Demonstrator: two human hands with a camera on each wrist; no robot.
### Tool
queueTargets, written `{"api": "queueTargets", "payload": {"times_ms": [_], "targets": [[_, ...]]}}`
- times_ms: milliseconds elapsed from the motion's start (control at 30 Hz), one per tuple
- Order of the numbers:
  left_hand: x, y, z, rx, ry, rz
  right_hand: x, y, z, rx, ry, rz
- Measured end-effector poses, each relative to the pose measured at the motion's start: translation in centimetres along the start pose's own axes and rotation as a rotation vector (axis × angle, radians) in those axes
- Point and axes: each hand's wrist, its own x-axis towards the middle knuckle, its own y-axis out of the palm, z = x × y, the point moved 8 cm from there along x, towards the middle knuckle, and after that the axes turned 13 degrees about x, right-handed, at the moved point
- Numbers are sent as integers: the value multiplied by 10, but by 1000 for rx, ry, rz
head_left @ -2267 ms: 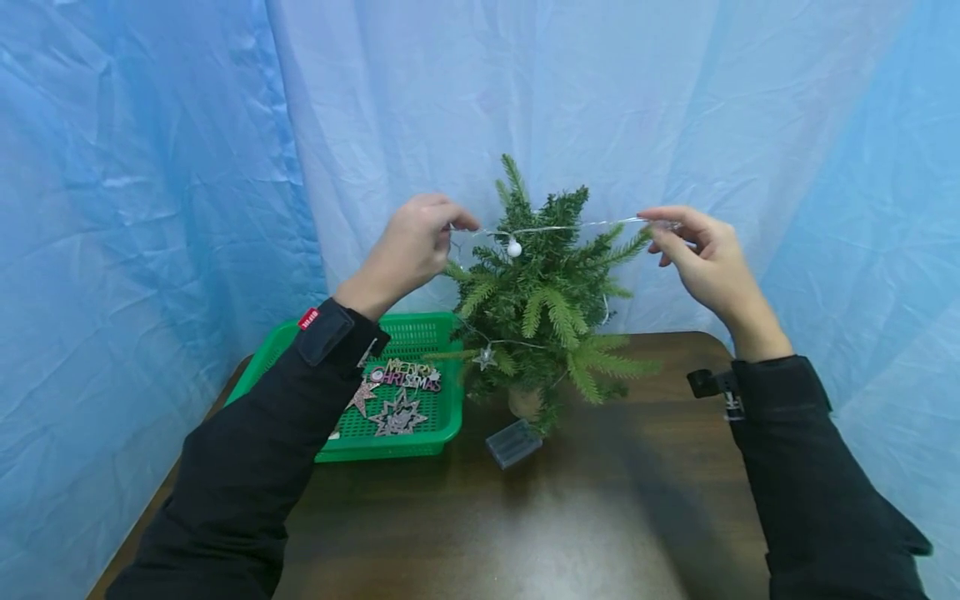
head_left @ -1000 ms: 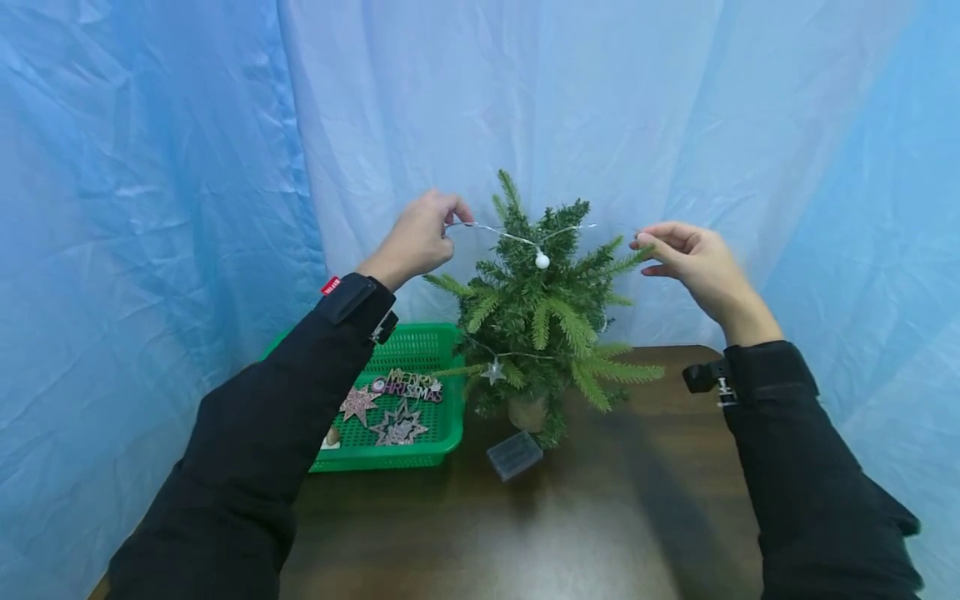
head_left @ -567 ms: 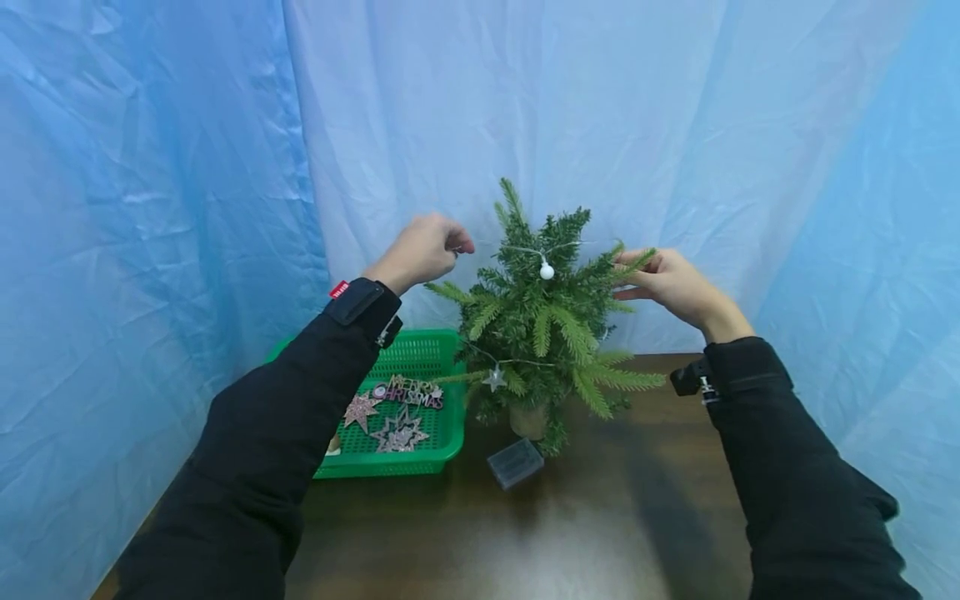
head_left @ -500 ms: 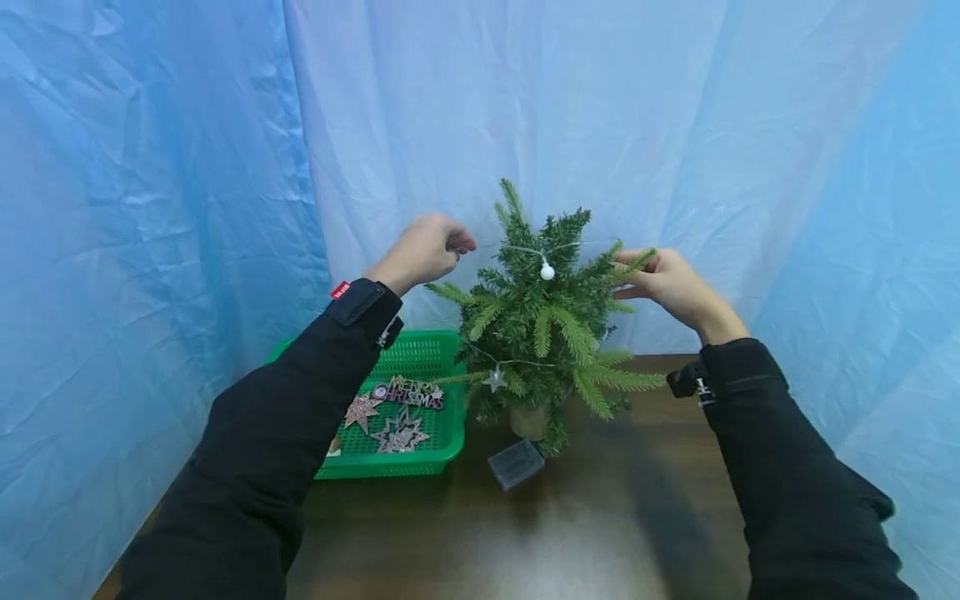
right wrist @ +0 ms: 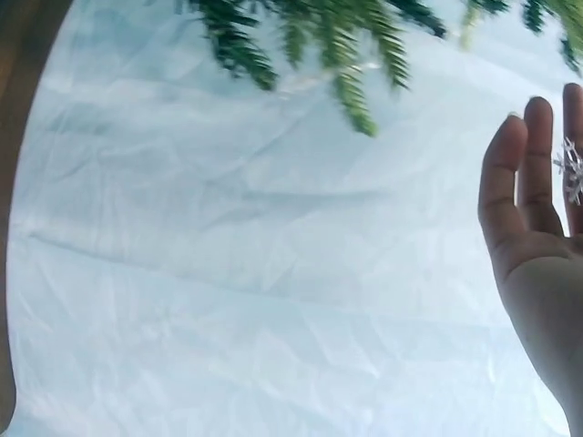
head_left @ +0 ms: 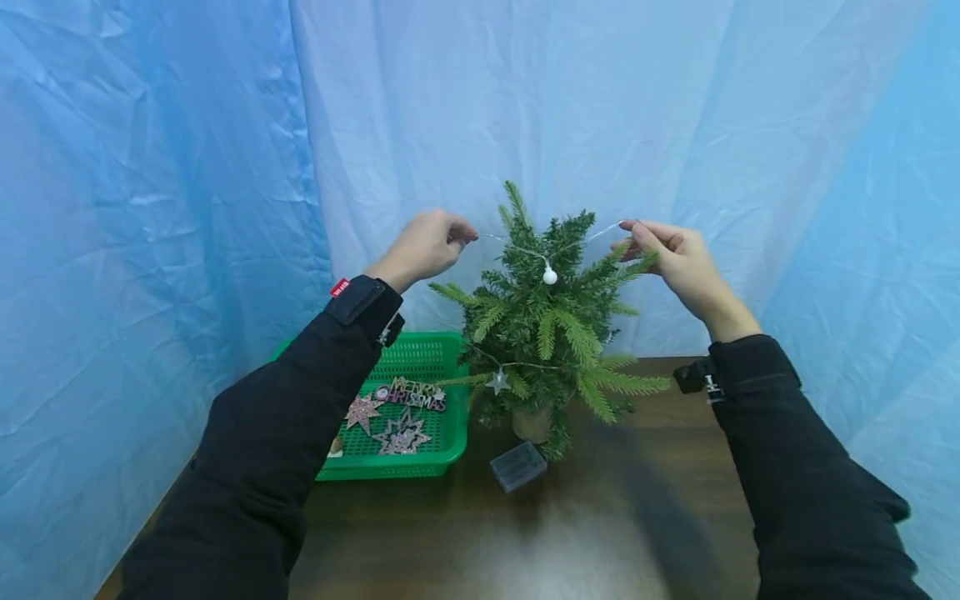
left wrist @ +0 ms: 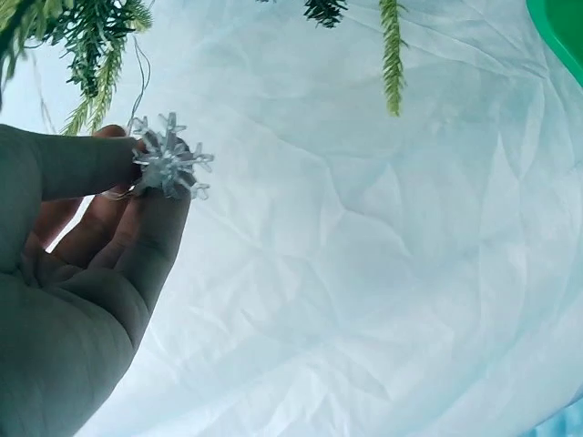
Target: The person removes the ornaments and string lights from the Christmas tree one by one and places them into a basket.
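A small artificial Christmas tree (head_left: 540,317) stands upright in the middle of the head view. My left hand (head_left: 427,246), at its upper left, pinches a clear-wired string of lights (head_left: 525,250) by a snowflake light (left wrist: 168,162). My right hand (head_left: 678,262), level with it at the upper right, pinches the same string between thumb and index finger. Another snowflake light (right wrist: 572,171) shows by the right fingers. Between the hands the wire sags across the treetop, and a round white bulb (head_left: 550,275) hangs in front. Lower down, a star light (head_left: 498,381) hangs on the branches.
A green basket (head_left: 450,450) left of the tree holds glittery stars (head_left: 402,435) and a "Merry Christmas" sign (head_left: 411,395). The battery box (head_left: 518,467) lies on the brown table (head_left: 585,517) in front of the trunk. Blue curtains (head_left: 420,100) hang behind and at the sides.
The wire, stretched taut above the tree at first, now dips in front of it with the white bulb lower. My right hand lowered behind a right branch, then rose again with the wire.
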Motion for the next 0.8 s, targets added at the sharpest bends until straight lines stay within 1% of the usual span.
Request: {"api": "queueTargets", "payload": {"times_ms": [133, 267, 400, 533, 633, 800], "targets": [[5, -8, -1, -6, -28, -60, 2, -5, 11, 98, -14, -14], [10, -13, -6, 38, -39, -113, 2, -3, 13, 128, 17, 21], [15, -13, -12, 45, -37, -128, 2, 2, 7, 221, 84, 76], [20, -14, -18, 32, -17, -151, 0, 7, 0, 276, 135, 148], [24, -17, -24, 26, -5, -165, 0, 9, -2, 298, 137, 185], [31, -20, -36, -12, -14, -162, -1, 9, -2, 334, 129, 195]]}}
